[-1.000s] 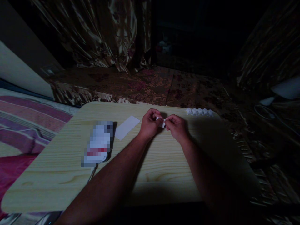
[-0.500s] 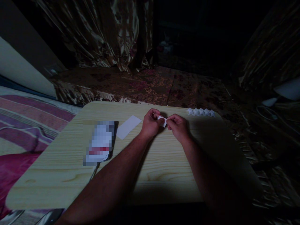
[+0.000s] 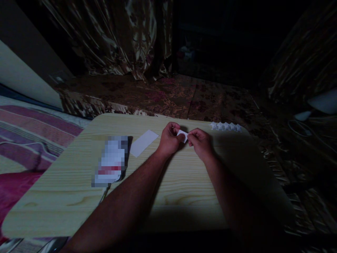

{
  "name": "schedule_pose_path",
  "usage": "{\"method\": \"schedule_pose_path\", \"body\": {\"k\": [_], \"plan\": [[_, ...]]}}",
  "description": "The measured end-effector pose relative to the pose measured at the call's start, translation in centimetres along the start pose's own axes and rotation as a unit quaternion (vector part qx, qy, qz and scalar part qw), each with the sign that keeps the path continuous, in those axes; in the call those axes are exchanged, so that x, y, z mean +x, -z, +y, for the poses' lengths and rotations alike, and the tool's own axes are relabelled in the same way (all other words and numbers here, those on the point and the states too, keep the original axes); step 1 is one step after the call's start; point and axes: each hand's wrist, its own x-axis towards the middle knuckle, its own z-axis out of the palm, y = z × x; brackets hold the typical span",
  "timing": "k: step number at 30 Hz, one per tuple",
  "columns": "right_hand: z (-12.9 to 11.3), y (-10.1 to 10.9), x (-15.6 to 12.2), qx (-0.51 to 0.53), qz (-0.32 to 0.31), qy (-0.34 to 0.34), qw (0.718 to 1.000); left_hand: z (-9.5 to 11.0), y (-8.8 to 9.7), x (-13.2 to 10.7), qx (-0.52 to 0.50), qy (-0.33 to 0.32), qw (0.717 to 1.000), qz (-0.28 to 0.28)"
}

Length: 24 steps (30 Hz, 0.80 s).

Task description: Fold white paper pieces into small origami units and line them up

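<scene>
My left hand [image 3: 169,140] and my right hand [image 3: 200,143] meet above the far middle of a pale wooden table [image 3: 79,196]. Both pinch a small folded piece of white paper [image 3: 182,134] between their fingertips. A white paper strip [image 3: 143,142] lies flat on the table to the left of my left hand. A row of several small white folded paper stars [image 3: 225,126] sits at the table's far right edge, beyond my right hand.
A blurred-out flat object [image 3: 111,161] lies on the table's left half. A striped red and pink cloth [image 3: 28,140] is to the left of the table. Dark patterned fabric [image 3: 163,95] covers the floor behind; shiny curtains [image 3: 113,38] hang at the back.
My hands have stayed in place, turning the small paper piece slightly between the fingertips. The view has shifted a little.
</scene>
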Motion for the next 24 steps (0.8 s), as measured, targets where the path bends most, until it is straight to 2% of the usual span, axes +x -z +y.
{"method": "schedule_pose_path", "body": {"k": [14,19,24], "plan": [[-0.23,0.02,0.0,0.011,0.012,0.002,1.0,0.21,-0.18,-0.17,0.007,0.016,1.0,0.005],[-0.39,0.11,0.04,0.018,0.015,0.005,1.0,0.12,-0.16,-0.2,0.014,0.014,1.0,-0.015],[-0.46,0.13,0.02,0.014,0.016,-0.001,1.0,0.07,-0.14,-0.08,0.009,0.015,1.0,0.004]]}}
